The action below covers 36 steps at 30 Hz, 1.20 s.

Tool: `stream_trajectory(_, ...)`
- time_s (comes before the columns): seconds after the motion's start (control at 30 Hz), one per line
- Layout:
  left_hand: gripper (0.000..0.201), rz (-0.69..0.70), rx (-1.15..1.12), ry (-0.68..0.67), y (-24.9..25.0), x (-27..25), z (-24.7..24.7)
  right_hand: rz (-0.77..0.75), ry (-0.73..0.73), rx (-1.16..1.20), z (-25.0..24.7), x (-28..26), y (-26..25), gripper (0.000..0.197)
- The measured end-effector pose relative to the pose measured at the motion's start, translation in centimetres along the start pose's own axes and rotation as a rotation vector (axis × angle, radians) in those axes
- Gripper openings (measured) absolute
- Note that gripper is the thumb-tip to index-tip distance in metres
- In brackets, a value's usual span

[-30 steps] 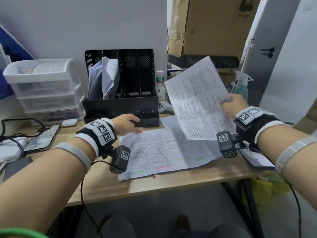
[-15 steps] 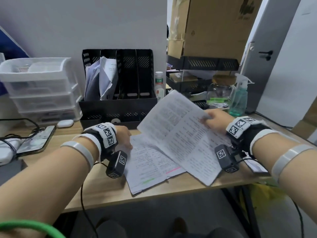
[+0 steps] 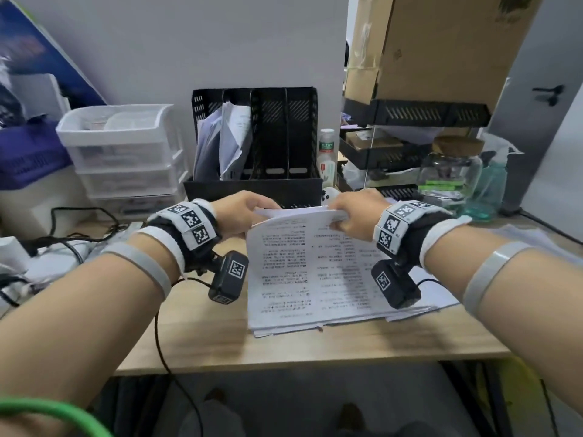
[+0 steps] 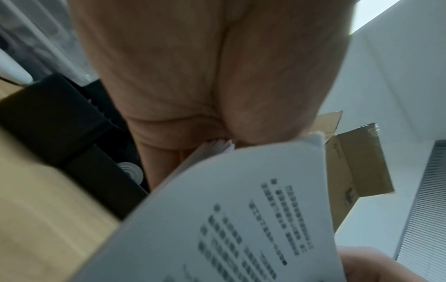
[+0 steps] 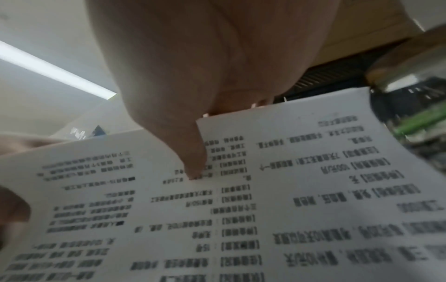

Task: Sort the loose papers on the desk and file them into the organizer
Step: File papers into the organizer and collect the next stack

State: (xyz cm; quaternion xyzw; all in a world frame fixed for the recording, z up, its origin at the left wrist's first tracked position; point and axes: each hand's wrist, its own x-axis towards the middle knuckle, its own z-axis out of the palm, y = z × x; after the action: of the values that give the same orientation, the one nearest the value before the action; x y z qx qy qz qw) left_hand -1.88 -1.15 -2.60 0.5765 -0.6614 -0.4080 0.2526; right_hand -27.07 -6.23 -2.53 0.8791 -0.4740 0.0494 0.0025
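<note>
A stack of printed papers (image 3: 309, 272) lies at the middle of the wooden desk (image 3: 205, 342), its far edge lifted. My left hand (image 3: 252, 209) grips the stack's far left corner, and my right hand (image 3: 344, 216) grips its far right edge. In the left wrist view the fingers (image 4: 169, 162) curl under the papers (image 4: 241, 219). In the right wrist view the thumb (image 5: 190, 158) presses on the top sheet (image 5: 265, 190). The black organizer (image 3: 255, 184) stands just behind my hands, with several papers (image 3: 227, 140) in its left slots.
White plastic drawers (image 3: 126, 152) stand left of the organizer. Cables (image 3: 63, 234) lie at the far left. A small bottle (image 3: 326, 156), a glass jar (image 3: 451, 171), a spray bottle (image 3: 492, 184) and a black shelf (image 3: 416, 111) under a cardboard box (image 3: 441, 42) crowd the right.
My right hand brought its raised sheet down onto the papers on the desk. My left hand moved to the pile's far edge, and both hands now hold the gathered stack.
</note>
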Motion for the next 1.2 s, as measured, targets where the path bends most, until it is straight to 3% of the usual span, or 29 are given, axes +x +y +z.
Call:
stream_trajectory(0.07,0.018,0.056,-0.061,0.097,0.3,0.0,0.0,0.022,0.02,0.097,-0.3,-0.4,0.0,0.01)
stream_trajectory(0.17,0.02,0.071,-0.192,0.267,0.6,0.2,0.1,0.077,0.108,0.248,-1.1,-1.9,1.5,0.024)
stream_trajectory(0.27,0.055,-0.055,-0.152,0.374,0.0,0.7,0.0,0.168,0.234,0.447,-2.2,-3.7,4.0,0.043)
stream_trajectory(0.33,0.072,-0.137,-0.114,0.327,0.3,1.0,1.1,0.246,0.303,0.544,-3.0,-5.3,5.9,0.039)
stream_trajectory(0.4,0.073,-0.154,-0.196,0.215,1.3,1.1,3.2,0.293,0.324,0.689,-3.7,-6.9,7.6,0.034)
stream_trajectory(0.53,0.052,0.048,-0.468,-0.035,4.6,1.8,8.9,0.363,0.341,0.835,-4.4,-10.5,10.2,0.037)
stream_trajectory(0.6,0.041,0.134,-0.536,-0.047,6.2,2.8,11.5,0.375,0.337,0.856,-4.4,-12.1,11.3,0.041)
stream_trajectory(0.73,0.032,0.149,-0.55,0.015,8.7,4.8,15.2,0.481,0.355,0.805,-4.0,-15.8,13.9,0.035)
stream_trajectory(0.8,0.029,0.13,-0.506,0.025,9.3,6.0,16.1,0.581,0.229,0.57,-3.7,-18.4,15.1,0.041)
stream_trajectory(0.87,0.03,0.072,-0.459,0.051,9.3,7.2,16.6,0.687,-0.055,0.293,-2.9,-21.0,16.3,0.059)
stream_trajectory(0.97,0.034,-0.03,-0.319,0.103,8.5,9.0,16.6,0.768,-0.454,0.06,-0.9,-23.7,17.0,0.091)
stream_trajectory(1.07,0.042,-0.081,-0.155,0.136,7.5,10.1,16.6,0.789,-0.535,-0.041,0.7,-24.7,17.5,0.103)
stream_trajectory(1.2,0.042,-0.144,-0.061,0.098,6.3,11.0,16.6,0.761,-0.485,-0.113,0.9,-24.9,17.9,0.072)
